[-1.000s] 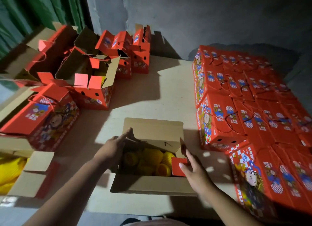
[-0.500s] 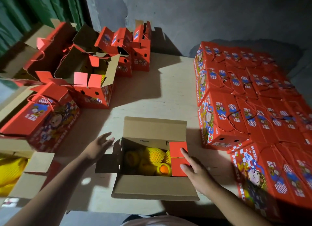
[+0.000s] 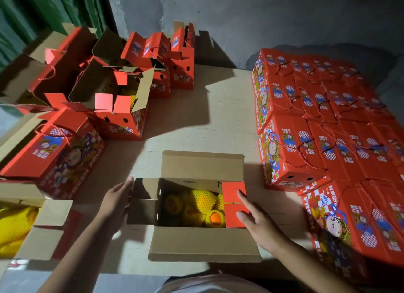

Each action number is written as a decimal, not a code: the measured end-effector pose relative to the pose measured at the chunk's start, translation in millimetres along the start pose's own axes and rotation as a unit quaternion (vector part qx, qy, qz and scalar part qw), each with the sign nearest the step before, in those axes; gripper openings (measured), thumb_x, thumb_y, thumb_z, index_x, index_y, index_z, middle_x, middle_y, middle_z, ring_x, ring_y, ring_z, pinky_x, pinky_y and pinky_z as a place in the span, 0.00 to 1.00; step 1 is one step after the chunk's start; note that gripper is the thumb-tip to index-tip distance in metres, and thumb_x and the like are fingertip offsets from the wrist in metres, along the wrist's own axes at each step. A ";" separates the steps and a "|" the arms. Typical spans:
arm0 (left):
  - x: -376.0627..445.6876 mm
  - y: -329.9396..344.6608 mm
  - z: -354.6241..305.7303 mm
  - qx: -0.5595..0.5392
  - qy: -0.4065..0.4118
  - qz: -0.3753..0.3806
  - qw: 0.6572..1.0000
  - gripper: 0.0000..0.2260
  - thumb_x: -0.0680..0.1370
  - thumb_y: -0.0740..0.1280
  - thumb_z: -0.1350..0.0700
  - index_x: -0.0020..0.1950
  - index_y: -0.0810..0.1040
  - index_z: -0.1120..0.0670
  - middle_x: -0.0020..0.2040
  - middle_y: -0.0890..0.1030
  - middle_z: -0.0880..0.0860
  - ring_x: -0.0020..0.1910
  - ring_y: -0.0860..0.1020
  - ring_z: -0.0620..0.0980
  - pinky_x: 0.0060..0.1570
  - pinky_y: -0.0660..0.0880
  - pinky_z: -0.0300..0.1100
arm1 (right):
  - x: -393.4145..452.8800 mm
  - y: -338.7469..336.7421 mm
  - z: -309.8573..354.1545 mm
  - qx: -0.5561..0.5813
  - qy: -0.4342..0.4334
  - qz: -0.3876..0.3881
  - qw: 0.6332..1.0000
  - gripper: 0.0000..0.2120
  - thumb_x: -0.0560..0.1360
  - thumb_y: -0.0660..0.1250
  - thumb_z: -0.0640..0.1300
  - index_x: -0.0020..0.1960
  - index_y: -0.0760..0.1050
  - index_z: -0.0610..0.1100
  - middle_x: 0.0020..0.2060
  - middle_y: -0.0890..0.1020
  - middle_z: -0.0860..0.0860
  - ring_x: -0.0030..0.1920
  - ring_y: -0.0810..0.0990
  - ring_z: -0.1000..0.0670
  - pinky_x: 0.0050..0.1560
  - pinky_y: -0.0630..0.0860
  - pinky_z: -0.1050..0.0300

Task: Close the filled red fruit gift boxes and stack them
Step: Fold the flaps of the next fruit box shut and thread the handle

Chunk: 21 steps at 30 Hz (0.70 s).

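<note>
box: the open box (image 3: pixel 203 207) sits on the surface (image 3: pixel 196 122) straight ahead of the person, between the two hands, its long axis running left to right.
fruit: netted yellow fruit (image 3: pixel 202 202) fills it.
right hand: the right hand (image 3: pixel 256 219) lies flat, fingers straight, pressing the red end flaps (image 3: pixel 235 203) down over the box's right end.
left hand: the left hand (image 3: pixel 117 197) is open, fingers touching the left end flap (image 3: pixel 142 199), which is splayed outward.
nearer hand: likely the left hand folds that flap in; then the long brown flaps close.
stack: closed boxes (image 3: pixel 323 126) stand to the right, nearer the right hand.
</note>
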<state>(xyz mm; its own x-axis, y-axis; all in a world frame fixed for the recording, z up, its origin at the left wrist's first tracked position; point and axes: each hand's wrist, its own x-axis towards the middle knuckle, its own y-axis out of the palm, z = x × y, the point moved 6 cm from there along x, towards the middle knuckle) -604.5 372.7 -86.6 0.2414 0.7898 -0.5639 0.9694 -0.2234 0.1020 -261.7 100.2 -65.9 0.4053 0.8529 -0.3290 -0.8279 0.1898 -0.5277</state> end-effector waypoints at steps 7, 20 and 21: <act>-54.3 39.9 -30.4 0.111 0.142 0.114 0.977 0.13 0.84 0.63 0.44 0.60 0.85 0.45 0.48 0.86 0.55 0.40 0.85 0.55 0.31 0.81 0.49 | -0.1 -0.3 2.0 0.011 0.001 0.000 1.000 0.31 0.84 0.68 0.47 0.80 0.61 0.68 0.70 0.67 0.74 0.70 0.64 0.76 0.65 0.60 0.78; -68.1 54.9 11.7 0.646 0.369 0.168 0.647 0.27 0.86 0.43 0.40 0.85 0.44 0.40 0.85 0.41 0.38 0.84 0.42 0.44 0.78 0.64 0.52 | -4.5 -5.0 10.0 -0.044 -0.013 0.018 0.999 0.29 0.86 0.63 0.51 0.78 0.57 0.75 0.73 0.68 0.67 0.71 0.62 0.75 0.67 0.59 0.77; -70.5 54.1 10.6 0.659 0.378 0.162 0.630 0.26 0.87 0.43 0.41 0.86 0.45 0.42 0.85 0.42 0.39 0.84 0.42 0.44 0.77 0.65 0.51 | -4.8 -6.4 10.5 -0.067 -0.022 0.024 0.997 0.28 0.86 0.61 0.51 0.77 0.55 0.77 0.76 0.66 0.66 0.74 0.60 0.73 0.70 0.57 0.74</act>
<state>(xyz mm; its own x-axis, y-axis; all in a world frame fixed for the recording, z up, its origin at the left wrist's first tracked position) -569.6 298.9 -50.1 0.8520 0.5166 -0.0856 0.1054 -0.3292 -0.9384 -262.4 99.9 -52.7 0.3461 0.8803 -0.3244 -0.7855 0.0828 -0.6133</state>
